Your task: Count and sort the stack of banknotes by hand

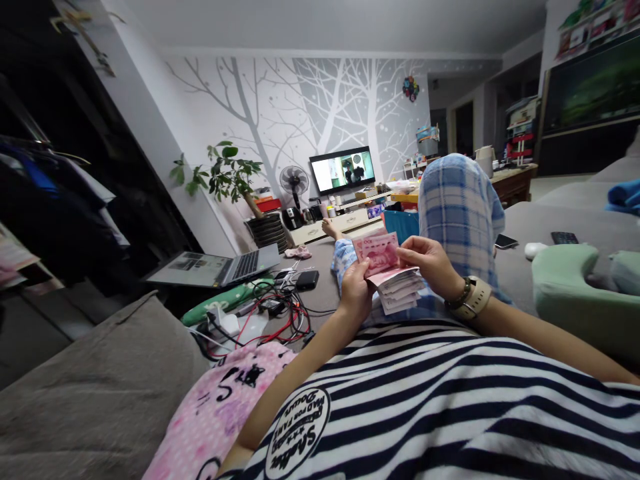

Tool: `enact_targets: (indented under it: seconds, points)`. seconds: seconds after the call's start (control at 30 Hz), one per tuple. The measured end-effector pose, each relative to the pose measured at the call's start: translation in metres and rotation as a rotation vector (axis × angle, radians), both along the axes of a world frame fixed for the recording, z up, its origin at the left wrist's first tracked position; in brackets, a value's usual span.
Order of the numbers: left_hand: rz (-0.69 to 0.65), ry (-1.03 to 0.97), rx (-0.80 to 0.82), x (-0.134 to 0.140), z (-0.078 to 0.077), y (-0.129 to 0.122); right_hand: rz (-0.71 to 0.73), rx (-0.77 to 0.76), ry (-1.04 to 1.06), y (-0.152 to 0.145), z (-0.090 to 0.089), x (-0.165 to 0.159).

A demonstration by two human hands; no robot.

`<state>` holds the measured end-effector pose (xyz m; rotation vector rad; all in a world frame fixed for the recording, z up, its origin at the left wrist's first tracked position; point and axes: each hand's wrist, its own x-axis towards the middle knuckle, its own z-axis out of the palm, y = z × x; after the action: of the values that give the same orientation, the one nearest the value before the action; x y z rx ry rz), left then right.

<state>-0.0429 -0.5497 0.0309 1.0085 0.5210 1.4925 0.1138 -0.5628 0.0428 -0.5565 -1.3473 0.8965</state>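
Observation:
A stack of red banknotes (384,259) is in front of my body, above my lap. My left hand (356,285) grips its left side, the thumb across the notes. The lower part of the stack folds down, showing several pale layered ends. My right hand (431,261) is closed at the top right edge of the notes, thumb and forefinger pinched on a corner. On the right wrist are a watch (475,299) with a light strap and a dark bracelet. Behind the notes rises a bent knee in blue plaid trousers (457,207).
To the left lie an open laptop (217,268), a green pouch-like thing (225,301), tangled cables (295,317) and a black box (307,280). At the right are a green cushion (565,280), a white mouse (535,250), a phone (506,241) and a remote (565,238). A television (343,171) stands ahead.

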Motion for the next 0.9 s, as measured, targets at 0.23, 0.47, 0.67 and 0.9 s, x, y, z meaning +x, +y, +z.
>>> enact_targets:
  seconds: [0.23, 0.47, 0.67, 0.9]
  points:
    - [-0.028, -0.009, 0.003, -0.0019, -0.0021, 0.0015, -0.048, -0.103, 0.079, 0.0055, 0.0011, -0.0008]
    - [-0.027, 0.044, 0.019, -0.0016, -0.001, -0.001, -0.083, -0.056, 0.012, 0.0084, -0.0025, 0.0021]
    - [0.039, 0.011, -0.01, -0.0001, 0.0004, -0.0012, -0.102, -0.051, -0.003, 0.0087, -0.0035, 0.0023]
    - [0.159, 0.034, -0.03, -0.0007, 0.0012, -0.0016, -0.083, -0.002, 0.005, 0.0033, -0.0005, 0.0003]
